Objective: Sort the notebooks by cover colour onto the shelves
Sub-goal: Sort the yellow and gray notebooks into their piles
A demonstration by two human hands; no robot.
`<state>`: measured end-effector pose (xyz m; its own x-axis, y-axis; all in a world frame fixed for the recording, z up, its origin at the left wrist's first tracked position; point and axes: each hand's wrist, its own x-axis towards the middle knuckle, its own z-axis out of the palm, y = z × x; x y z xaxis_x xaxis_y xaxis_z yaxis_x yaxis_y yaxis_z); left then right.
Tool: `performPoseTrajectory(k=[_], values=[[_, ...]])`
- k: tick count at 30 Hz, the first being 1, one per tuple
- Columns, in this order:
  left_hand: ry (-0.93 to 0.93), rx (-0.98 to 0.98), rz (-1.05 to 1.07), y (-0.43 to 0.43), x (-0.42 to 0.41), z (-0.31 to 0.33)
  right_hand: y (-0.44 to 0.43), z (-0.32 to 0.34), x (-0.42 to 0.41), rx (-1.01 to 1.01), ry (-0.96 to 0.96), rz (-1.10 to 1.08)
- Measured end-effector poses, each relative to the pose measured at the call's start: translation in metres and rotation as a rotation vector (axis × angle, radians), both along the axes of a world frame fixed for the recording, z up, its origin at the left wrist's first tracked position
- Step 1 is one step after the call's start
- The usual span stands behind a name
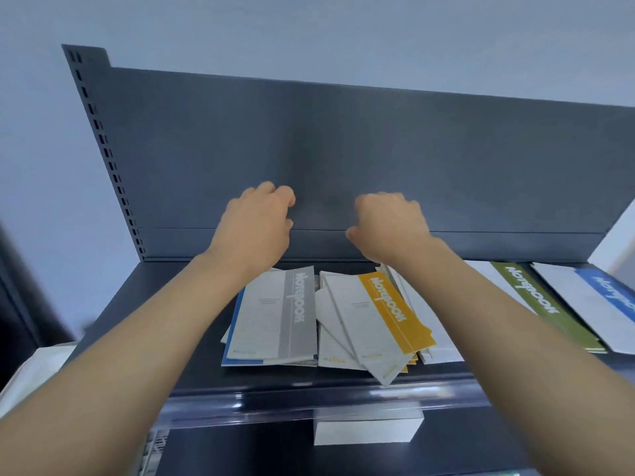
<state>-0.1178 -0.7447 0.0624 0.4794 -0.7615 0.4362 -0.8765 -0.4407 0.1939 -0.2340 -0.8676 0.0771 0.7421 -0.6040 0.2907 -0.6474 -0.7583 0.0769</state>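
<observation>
Single head-worn view, looking forward and down, close over the dark shelf point(137, 321), facing its back panel point(343, 149)

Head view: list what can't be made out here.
- Blue notebook: cut off by the right edge, blurred.
- Notebooks under the grey notebook and the yellow notebook: covers hidden.
- Left hand, right hand: curled fingertips face away.
- Green notebook: partly behind the right forearm.

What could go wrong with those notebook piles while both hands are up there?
The yellow-striped notebooks lie fanned and crooked, some corners over the shelf's front edge, so a nudge from the right hand could slide them off. A blue cover peeks out under the grey-striped notebook, so the colours may stay mixed if that pile is moved whole by the left hand.
</observation>
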Motion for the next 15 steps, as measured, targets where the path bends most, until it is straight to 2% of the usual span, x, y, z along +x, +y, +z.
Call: performPoseTrajectory(k=[5,15], values=[[-0.080,-0.013,-0.021,-0.014,-0.018,0.017,-0.008,0.010,-0.015,-0.048,-0.023,-0.053],[-0.116,-0.071,-0.089,-0.049,-0.043,0.035,-0.029,0.030,-0.044,-0.083,-0.075,-0.088]])
